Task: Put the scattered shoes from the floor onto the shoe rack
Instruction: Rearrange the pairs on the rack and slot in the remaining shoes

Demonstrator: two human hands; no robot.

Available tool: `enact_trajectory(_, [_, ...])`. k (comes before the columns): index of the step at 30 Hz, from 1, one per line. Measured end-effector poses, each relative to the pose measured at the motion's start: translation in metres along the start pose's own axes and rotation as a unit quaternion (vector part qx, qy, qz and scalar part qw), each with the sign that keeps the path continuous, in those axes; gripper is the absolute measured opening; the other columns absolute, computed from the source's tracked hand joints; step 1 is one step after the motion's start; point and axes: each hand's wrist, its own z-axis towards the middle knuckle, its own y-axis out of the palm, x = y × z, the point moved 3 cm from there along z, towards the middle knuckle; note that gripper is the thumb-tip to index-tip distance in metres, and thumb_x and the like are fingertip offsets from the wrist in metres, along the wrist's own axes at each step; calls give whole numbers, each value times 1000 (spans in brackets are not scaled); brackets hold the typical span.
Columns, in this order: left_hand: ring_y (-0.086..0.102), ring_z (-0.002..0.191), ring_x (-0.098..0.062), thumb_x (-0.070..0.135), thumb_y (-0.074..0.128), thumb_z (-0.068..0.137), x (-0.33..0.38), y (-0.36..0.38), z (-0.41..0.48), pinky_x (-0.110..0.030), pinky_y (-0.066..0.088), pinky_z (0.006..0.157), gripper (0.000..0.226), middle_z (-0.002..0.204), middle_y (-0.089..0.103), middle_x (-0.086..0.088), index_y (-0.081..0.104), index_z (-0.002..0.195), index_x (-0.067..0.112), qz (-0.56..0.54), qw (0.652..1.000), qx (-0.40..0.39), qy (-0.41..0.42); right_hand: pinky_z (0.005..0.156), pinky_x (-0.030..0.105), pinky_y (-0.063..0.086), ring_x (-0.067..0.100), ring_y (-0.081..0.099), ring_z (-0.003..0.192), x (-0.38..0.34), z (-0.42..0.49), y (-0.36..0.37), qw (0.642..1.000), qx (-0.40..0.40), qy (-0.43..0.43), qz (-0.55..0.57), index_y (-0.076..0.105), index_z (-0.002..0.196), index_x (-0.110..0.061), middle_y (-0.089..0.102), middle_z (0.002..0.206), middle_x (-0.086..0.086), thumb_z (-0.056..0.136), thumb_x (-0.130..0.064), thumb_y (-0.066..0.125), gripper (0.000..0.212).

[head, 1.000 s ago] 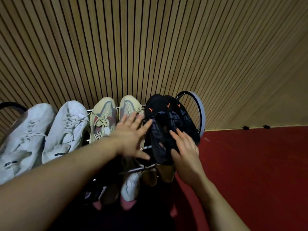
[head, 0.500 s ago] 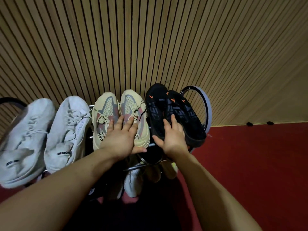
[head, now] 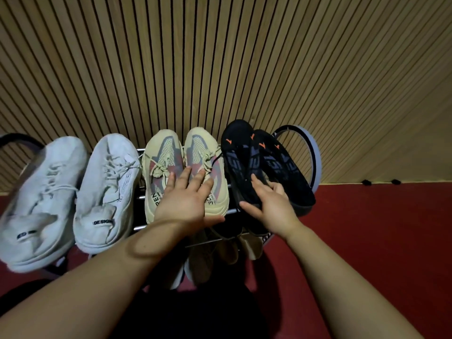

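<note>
Black shoes (head: 288, 167) on top tier, right end of shoe rack (head: 317, 165) | right hand (head: 269, 206) laid on their heels, clasp not discernible | left hand (head: 186, 204) flat, fingers straight, pressing beige shoes (head: 166, 162) | risk: black pair overlapping and tilted, a push may tip it onto red floor (head: 367, 241) | look: dark knit, orange marks, toes to slatted wall (head: 220, 57)

On the shoe rack (head: 316, 152) at mid-frame we see the leftmost pair (head: 107, 187), middle pair (head: 161, 155) and rightmost pair (head: 281, 167) side by side, the wall (head: 220, 57) behind. Our left hand (head: 186, 201) lies on the middle pair, our right hand (head: 271, 204) on the rightmost pair.
</note>
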Motion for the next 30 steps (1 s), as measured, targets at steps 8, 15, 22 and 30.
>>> enact_trajectory(8, [-9,145,-28,82,41,72,2,-1,4,-50,-8,114,100,160,-3,1,6,150,32,23,999,-21,12,116,47,4,28,-18,144,-16,15,-16,959,-194,51,-202,-9,150,-27,-18,157,-6,87,-55,54,94])
enact_trajectory(15, [-5,146,-24,77,43,76,-14,-11,5,-43,-3,117,95,160,-1,1,7,150,32,3,998,-42,51,118,43,9,30,0,146,-27,38,-23,993,-70,92,-28,9,150,-30,2,159,5,94,-57,36,68])
enact_trajectory(22, [-7,146,-21,82,35,74,-17,-6,0,-44,-9,117,96,159,-4,4,11,150,28,32,999,-19,25,111,42,26,42,22,136,-16,23,-5,992,-33,70,-98,21,148,-33,2,160,2,96,-47,39,58])
enact_trajectory(30, [-9,146,-22,81,35,76,-18,-5,3,-43,-8,117,97,159,-8,1,9,151,25,27,998,-36,37,115,46,-8,31,-6,146,-16,22,-1,985,-45,70,-151,17,149,-32,-1,160,4,97,-46,34,57])
